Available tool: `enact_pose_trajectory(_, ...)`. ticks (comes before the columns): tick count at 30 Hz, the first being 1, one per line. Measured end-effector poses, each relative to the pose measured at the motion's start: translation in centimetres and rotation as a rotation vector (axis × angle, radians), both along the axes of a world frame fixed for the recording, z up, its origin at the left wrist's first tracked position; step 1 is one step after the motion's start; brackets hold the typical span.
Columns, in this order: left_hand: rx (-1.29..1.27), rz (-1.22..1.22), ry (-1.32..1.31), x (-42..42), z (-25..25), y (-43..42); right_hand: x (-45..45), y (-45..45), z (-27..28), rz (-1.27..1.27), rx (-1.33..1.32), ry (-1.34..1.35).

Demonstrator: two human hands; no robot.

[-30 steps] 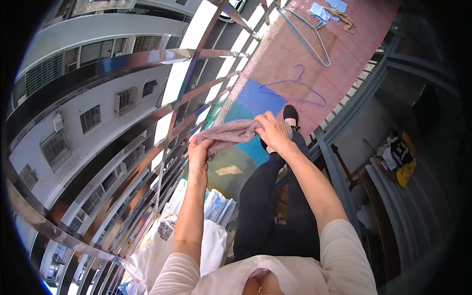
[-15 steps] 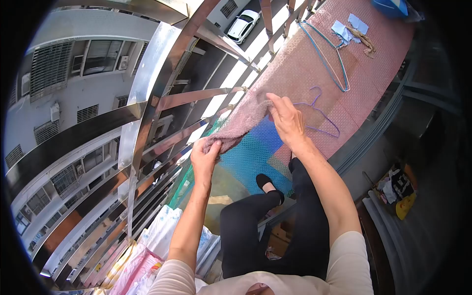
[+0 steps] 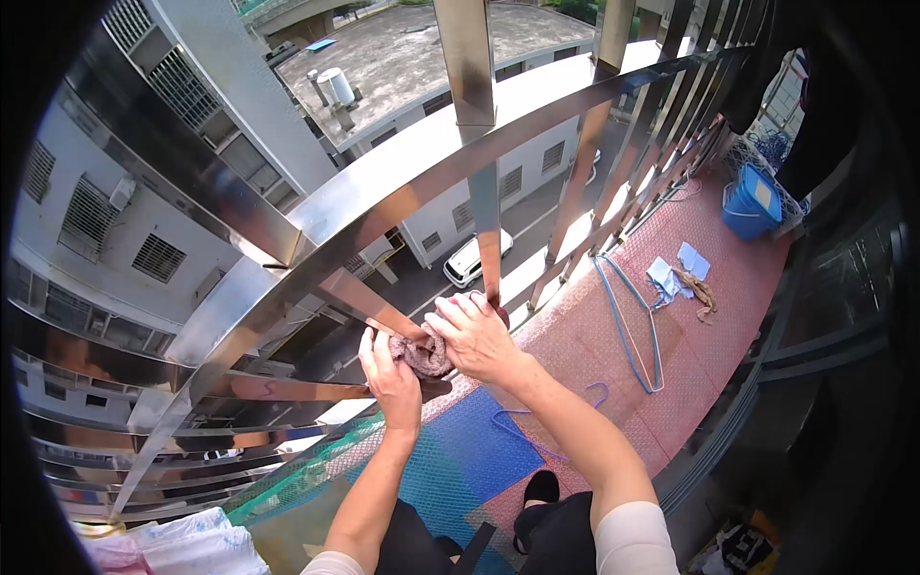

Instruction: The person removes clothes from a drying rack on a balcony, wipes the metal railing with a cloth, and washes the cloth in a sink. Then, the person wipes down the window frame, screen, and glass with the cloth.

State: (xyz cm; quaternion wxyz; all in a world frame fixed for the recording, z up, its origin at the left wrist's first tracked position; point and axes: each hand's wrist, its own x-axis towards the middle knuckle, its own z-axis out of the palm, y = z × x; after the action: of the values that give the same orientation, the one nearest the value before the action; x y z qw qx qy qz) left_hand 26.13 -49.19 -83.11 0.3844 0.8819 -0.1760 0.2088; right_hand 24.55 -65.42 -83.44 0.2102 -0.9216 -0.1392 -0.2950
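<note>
A mauve, fuzzy cloth is bunched up between my hands beside the metal railing. My left hand has its fingers curled on the cloth's left side. From the right, my right hand presses and grips the same cloth, fingers bent over it. One metal bar runs right to the bundle; whether the cloth goes all the way round it is hidden by my fingers. Another upright bar ends just behind my right hand.
Below me lies a pink mat with a blue patch. On it are a purple hanger, blue and white hangers, blue scraps and a blue bucket. Folded fabric hangs at lower left.
The cloth was stretched out between my hands; now it is bunched at the railing bars. My hands have come close together, and the view has tilted up towards the railing.
</note>
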Motion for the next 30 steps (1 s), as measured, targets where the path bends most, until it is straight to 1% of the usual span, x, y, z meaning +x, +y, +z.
enact_pose_trajectory(1, 0.019, 0.004, 0.084, 1.3, -0.9, -0.1, 0.0, 0.0, -0.3, -0.013, -0.055, -0.031)
enact_pose_trajectory(2, -0.018, 0.047, 0.07, 2.2, -2.0, -0.7, 0.0, 0.0, -0.5, -0.029, -0.107, -0.062)
enact_pose_trajectory(3, -0.081, 0.016, 0.106, 2.8, -2.0, -1.1, 0.1, 0.0, -0.8, 0.002, -0.085, 0.0)
enact_pose_trajectory(5, -0.197, -0.054, 0.179, 3.6, -1.7, -1.3, 0.2, 0.1, -1.0, 0.017, -0.077, 0.016)
enact_pose_trajectory(6, -0.166, -0.068, 0.191, 3.5, -1.5, -1.2, 0.2, 0.2, -1.0, 0.026, -0.067, 0.044)
enact_pose_trajectory(8, -0.115, -0.094, 0.204, 2.9, -1.1, -0.8, 0.1, 0.8, -1.6, -0.022, -0.087, 0.019)
enact_pose_trajectory(9, -0.011, -0.123, 0.071, 2.6, -1.6, -0.4, -0.1, 1.3, -2.1, -0.05, -0.047, 0.031)
enact_pose_trajectory(10, 0.053, -0.128, 0.053, 2.0, -2.0, 0.0, -0.5, 1.8, -2.6, -0.081, -0.026, 0.027)
enact_pose_trajectory(12, 0.044, -0.172, -0.081, 0.3, -2.1, 1.0, -1.1, 2.8, -3.4, -0.151, 0.045, -0.059)
enact_pose_trajectory(14, 0.192, -0.232, -0.298, -2.2, -2.3, 2.5, -1.9, 3.5, -3.2, -0.202, 0.068, -0.143)
enact_pose_trajectory(16, 0.173, -0.454, -0.286, -5.2, -4.2, 4.9, -3.2, 3.2, -3.1, -0.146, 0.08, -0.156)
enact_pose_trajectory(17, 0.072, -0.409, -0.051, -7.5, -6.2, 6.6, -4.1, 3.1, -2.5, -0.08, 0.066, -0.167)
enact_pose_trajectory(18, -0.033, -0.364, 0.182, -9.1, -7.9, 7.8, -4.8, 3.6, -2.2, -0.025, 0.138, -0.096)
enact_pose_trajectory(20, -0.143, -0.119, 0.362, -11.1, -6.1, 9.6, -5.9, 4.8, -1.9, 0.08, 0.287, 0.056)
enact_pose_trajectory(22, -0.403, 0.019, 0.461, -10.7, -4.6, 11.0, -6.2, 7.8, 0.7, -0.009, 0.584, 0.236)
enact_pose_trajectory(23, -0.533, 0.091, 0.503, -10.2, -3.6, 11.8, -5.4, 8.9, 0.1, -0.038, 0.711, 0.253)
enact_pose_trajectory(24, -0.651, 0.112, 0.556, -9.7, -1.9, 12.5, -4.4, 9.8, -0.5, -0.014, 0.863, 0.27)
enact_pose_trajectory(26, -0.854, 0.234, 0.392, -8.5, -0.1, 12.7, -2.6, 11.9, -1.3, 0.022, 1.171, 0.306)
enact_pose_trajectory(27, -0.912, 0.243, 0.302, -7.8, 1.6, 12.1, -2.5, 13.0, 0.3, 0.073, 1.212, 0.31)
enact_pose_trajectory(28, -0.971, 0.242, 0.22, -7.4, 2.6, 11.3, -2.6, 13.7, 1.5, 0.074, 0.982, 0.256)
enact_pose_trajectory(29, -0.671, 0.251, 0.117, -6.4, 0.9, 11.5, -2.4, 14.7, 1.7, 0.127, 0.831, 0.189)
enact_pose_trajectory(30, -0.361, 0.162, -0.012, -5.7, 1.7, 10.8, -2.4, 15.4, 1.7, 0.171, 0.678, 0.133)
